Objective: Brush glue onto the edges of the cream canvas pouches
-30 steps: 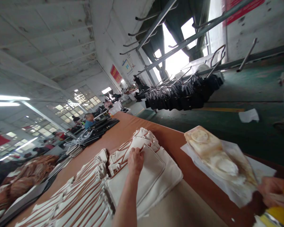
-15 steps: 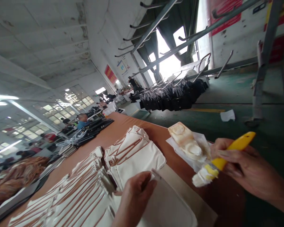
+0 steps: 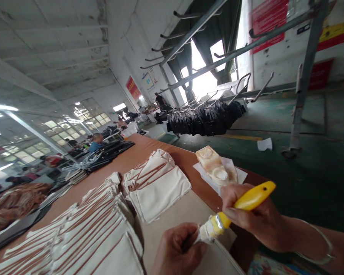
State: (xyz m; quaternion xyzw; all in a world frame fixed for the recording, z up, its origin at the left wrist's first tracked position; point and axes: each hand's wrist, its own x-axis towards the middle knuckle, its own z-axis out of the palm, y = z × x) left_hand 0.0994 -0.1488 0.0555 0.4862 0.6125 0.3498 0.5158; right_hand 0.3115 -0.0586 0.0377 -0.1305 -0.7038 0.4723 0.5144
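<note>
"Yellow brush (image 3: 255, 198): which hand is holding it?"

"The right hand (image 3: 250, 219) is gripping its handle; the whitened bristles (image 3: 206, 232) are resting at the corner of a pale panel (image 3: 222, 259), low by the near side of the counter (image 3: 137, 152)."

"And the left hand (image 3: 179, 246)?"

"It's pinching that corner, thumb against fingers; cream pieces (image 3: 103, 221) are lying stacked farther left; a crusted tub (image 3: 210, 160) is sitting on white paper (image 3: 240, 175) beyond."

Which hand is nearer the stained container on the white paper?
Right. In the picture, the right hand is just below the container, slightly right; the left hand is farther down, to its left.
</note>
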